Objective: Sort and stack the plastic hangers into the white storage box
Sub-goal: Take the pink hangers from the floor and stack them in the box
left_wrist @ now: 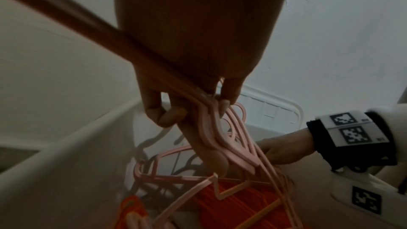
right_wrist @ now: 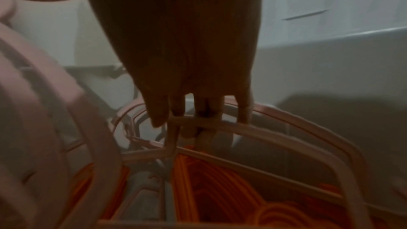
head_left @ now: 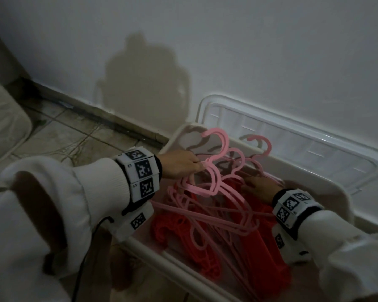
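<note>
left hand [head_left: 179, 163] grips thin pink hangers [head_left: 207, 184]; right hand [head_left: 260, 187] fingers straight on them.

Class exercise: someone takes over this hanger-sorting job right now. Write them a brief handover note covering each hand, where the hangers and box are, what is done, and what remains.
Left hand: grips a bunch of pink hangers near their hooks, over the white storage box.
Right hand: inside the box, fingers on thin pink hanger bars; the grip is unclear.
Red hangers: already stacked at the bottom of the box.
Box lid: leans on the wall behind.
Done: red ones stacked.
Left: the pink hangers lie crossed and tangled on top; align them and lay them down as a stack.
</note>
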Available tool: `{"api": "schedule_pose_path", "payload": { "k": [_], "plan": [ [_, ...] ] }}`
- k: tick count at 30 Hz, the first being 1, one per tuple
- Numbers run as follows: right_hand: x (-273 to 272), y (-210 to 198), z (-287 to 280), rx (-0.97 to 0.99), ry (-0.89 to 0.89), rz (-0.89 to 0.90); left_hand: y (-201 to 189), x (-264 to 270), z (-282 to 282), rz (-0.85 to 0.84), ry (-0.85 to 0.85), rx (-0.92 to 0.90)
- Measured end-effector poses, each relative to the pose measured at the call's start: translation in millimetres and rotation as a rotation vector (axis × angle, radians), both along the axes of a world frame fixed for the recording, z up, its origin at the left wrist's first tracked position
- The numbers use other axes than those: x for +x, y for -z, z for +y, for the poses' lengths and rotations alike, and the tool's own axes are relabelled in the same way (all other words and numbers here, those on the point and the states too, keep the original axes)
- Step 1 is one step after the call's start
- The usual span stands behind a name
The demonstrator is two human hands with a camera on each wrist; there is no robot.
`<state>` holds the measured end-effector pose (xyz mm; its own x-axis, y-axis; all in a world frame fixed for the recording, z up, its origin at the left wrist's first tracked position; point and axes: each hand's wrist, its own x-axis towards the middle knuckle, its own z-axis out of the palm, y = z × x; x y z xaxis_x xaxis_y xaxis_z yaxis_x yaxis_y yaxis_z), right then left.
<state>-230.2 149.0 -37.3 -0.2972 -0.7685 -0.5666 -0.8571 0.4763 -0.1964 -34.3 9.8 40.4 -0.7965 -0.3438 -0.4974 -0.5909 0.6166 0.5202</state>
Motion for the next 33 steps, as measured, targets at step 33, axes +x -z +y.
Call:
{"api": "schedule_pose_path", "payload": {
  "k": [33],
  "plan": [
    [-36.9, -97.0, 99.5, -0.782, 0.509, 0.326, -16.7, -5.6, 8.0, 0.175, -0.378, 0.189]
  ]
}}
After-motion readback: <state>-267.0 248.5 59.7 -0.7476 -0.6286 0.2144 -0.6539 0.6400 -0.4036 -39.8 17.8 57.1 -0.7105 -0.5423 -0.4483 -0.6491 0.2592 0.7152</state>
